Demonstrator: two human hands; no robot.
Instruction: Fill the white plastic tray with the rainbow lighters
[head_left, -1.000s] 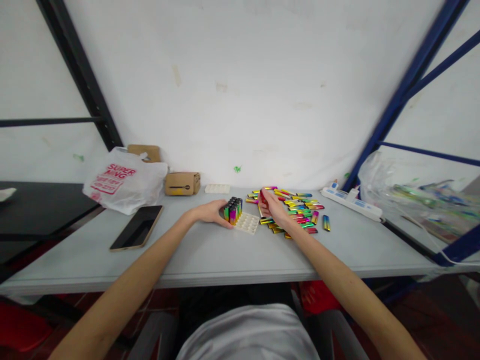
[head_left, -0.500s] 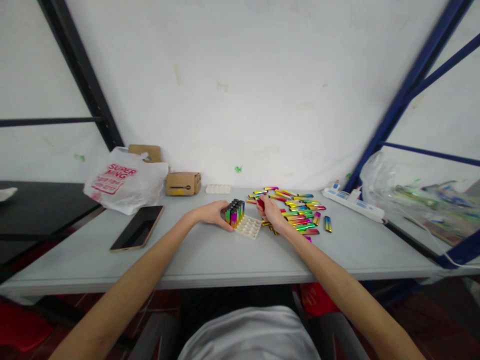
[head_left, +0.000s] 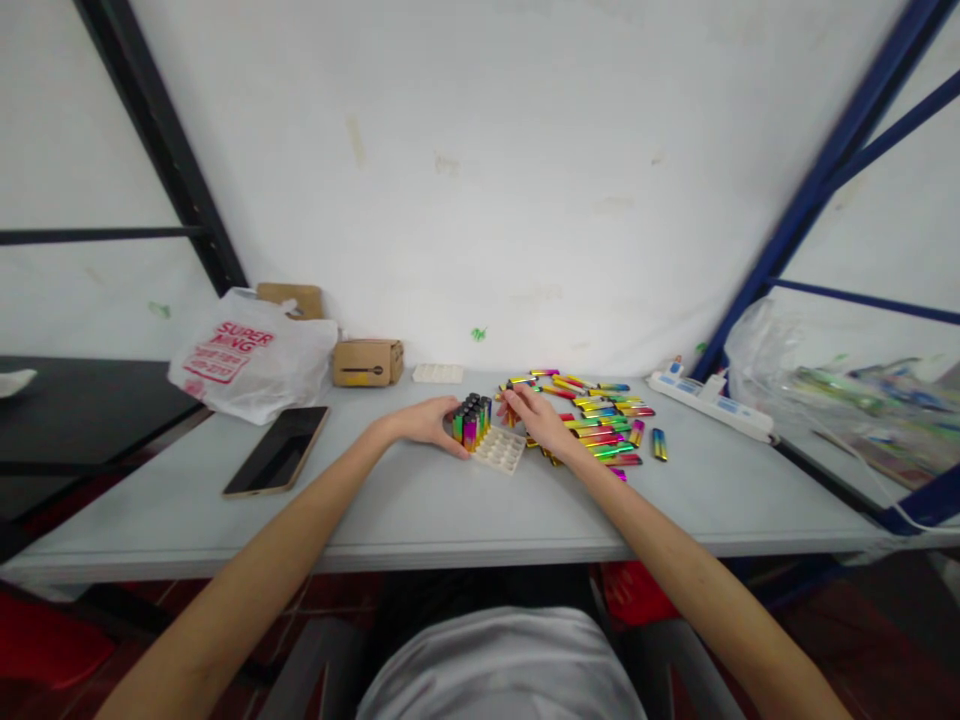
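Leftward came your right hand, pinching one lighter roughly upright just above the white tray, seemingly to match the standing lighters your left hand gripped at its left end, apparently for steadiness.

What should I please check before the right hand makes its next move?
1. Left hand at the standing lighters: ok, cupped around their left side; how firmly, cannot tell.
2. Standing lighters upright: ok, grouped with black tops up.
3. Free cells in the tray: ok, several show uncovered to the right of the group.
4. Lighter in the right hand: ok, held at the fingertips.
5. That lighter's lower end lined up with a cell: cannot tell, too small at this angle.
6. Phone out of the way: ok, well left of both hands.
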